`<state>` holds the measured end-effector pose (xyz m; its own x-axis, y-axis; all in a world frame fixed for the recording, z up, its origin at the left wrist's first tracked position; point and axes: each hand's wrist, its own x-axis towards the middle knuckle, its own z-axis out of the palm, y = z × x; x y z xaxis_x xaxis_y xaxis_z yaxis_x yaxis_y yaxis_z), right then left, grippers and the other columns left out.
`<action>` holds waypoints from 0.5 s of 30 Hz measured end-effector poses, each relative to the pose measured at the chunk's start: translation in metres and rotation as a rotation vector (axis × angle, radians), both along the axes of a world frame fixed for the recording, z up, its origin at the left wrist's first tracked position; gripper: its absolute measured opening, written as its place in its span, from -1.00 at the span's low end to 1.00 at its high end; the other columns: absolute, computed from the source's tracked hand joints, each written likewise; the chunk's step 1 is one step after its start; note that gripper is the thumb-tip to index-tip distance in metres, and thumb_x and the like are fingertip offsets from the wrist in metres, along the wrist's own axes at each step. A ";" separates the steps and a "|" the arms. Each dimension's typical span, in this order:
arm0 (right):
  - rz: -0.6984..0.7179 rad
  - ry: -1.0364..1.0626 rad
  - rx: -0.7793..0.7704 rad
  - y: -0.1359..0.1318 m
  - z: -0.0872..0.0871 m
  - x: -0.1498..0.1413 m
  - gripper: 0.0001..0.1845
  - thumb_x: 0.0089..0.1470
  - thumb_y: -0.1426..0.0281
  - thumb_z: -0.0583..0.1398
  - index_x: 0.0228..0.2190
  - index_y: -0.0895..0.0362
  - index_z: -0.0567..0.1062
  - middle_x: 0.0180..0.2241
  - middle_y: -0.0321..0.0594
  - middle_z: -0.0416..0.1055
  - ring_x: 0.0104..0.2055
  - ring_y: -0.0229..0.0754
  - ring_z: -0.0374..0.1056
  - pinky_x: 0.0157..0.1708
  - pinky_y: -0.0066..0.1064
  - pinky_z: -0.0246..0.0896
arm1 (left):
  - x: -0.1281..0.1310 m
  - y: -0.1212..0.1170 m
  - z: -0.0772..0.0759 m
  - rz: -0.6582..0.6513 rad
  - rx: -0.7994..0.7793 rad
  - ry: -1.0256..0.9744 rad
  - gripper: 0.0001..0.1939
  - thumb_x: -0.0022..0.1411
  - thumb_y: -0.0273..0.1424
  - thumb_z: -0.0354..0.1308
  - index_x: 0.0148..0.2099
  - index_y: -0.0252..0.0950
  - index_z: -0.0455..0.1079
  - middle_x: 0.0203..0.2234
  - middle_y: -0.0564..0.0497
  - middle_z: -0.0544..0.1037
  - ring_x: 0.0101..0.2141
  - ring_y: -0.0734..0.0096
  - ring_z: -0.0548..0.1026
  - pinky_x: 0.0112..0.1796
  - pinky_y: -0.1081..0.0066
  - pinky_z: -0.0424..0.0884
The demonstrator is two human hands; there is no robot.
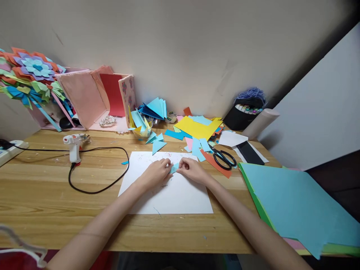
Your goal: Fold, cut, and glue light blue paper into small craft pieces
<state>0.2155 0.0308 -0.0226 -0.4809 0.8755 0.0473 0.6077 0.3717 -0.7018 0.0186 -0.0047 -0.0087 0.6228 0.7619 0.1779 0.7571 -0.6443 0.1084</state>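
A small piece of light blue folded paper (174,168) is pinched between my two hands, just above a white sheet of paper (180,198). My left hand (157,171) grips its left side, fingers curled. On the right side, the thumb and fingers of my right hand (191,169) are closed on the same piece. Part of the paper is hidden behind the fingers. Light blue paper triangles (159,145) lie just beyond the white sheet. Black-handled scissors (223,157) rest to the right of my right hand, near an orange paper strip (216,164).
A white glue gun (74,148) with a looping black cord stands at left. Yellow paper (199,127) tops a scrap pile at the back. Large blue sheets (298,198) overhang the right front edge. Paper flowers (36,67), a pink box (81,97) and a black pen holder (239,116) line the back.
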 end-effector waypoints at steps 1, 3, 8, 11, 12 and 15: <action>-0.005 0.035 0.060 -0.003 -0.002 0.000 -0.86 -0.08 0.31 0.20 -0.46 0.12 0.38 -0.54 -0.33 0.30 -0.44 -0.26 0.21 -0.46 -0.45 0.08 | 0.000 0.000 -0.002 0.000 0.003 -0.020 -0.75 0.21 -0.36 -0.05 -0.11 -0.35 0.33 -0.22 -0.13 0.37 -0.30 0.31 0.38 -0.32 0.34 0.32; 0.013 0.087 0.158 -0.006 -0.003 0.000 -0.85 -0.08 0.34 0.22 -0.39 0.10 0.39 -0.43 -0.28 0.32 -0.33 -0.21 0.23 -0.35 -0.40 0.11 | 0.000 0.001 -0.005 0.030 -0.014 -0.102 -0.77 0.21 -0.37 -0.05 -0.13 -0.32 0.33 -0.25 -0.11 0.38 -0.30 0.32 0.37 -0.33 0.36 0.31; 0.094 0.134 0.277 -0.006 -0.003 -0.001 -0.96 0.00 0.43 0.18 -0.46 0.11 0.38 -0.38 -0.24 0.32 -0.26 -0.18 0.21 -0.26 -0.34 0.12 | -0.001 0.001 -0.011 0.205 -0.158 -0.431 -0.75 0.13 -0.28 0.07 -0.16 -0.28 0.31 -0.31 -0.03 0.38 -0.37 0.40 0.36 -0.36 0.41 0.30; 0.146 0.127 0.331 -0.009 -0.002 -0.001 -0.95 0.01 0.46 0.16 -0.46 0.11 0.37 -0.39 -0.22 0.32 -0.26 -0.16 0.20 -0.28 -0.32 0.13 | -0.002 0.000 -0.011 0.262 -0.212 -0.563 -0.61 0.04 -0.17 0.14 -0.14 -0.29 0.31 -0.30 -0.04 0.38 -0.34 0.37 0.36 -0.37 0.41 0.30; 0.159 0.125 0.350 -0.011 -0.001 -0.001 -0.97 0.02 0.47 0.16 -0.45 0.11 0.38 -0.37 -0.20 0.32 -0.25 -0.15 0.20 -0.27 -0.31 0.14 | -0.002 0.000 -0.011 0.262 -0.221 -0.591 -0.60 0.01 -0.15 0.16 -0.15 -0.29 0.33 -0.30 -0.05 0.38 -0.31 0.34 0.36 -0.36 0.41 0.30; 0.151 0.132 0.399 -0.016 0.001 -0.003 -0.97 0.00 0.46 0.16 -0.42 0.11 0.39 -0.30 -0.16 0.31 -0.21 -0.13 0.20 -0.23 -0.27 0.15 | -0.001 -0.003 -0.006 0.244 -0.292 -0.636 -0.65 0.01 -0.13 0.15 -0.25 -0.30 0.40 -0.37 -0.03 0.43 -0.33 0.35 0.36 -0.36 0.43 0.27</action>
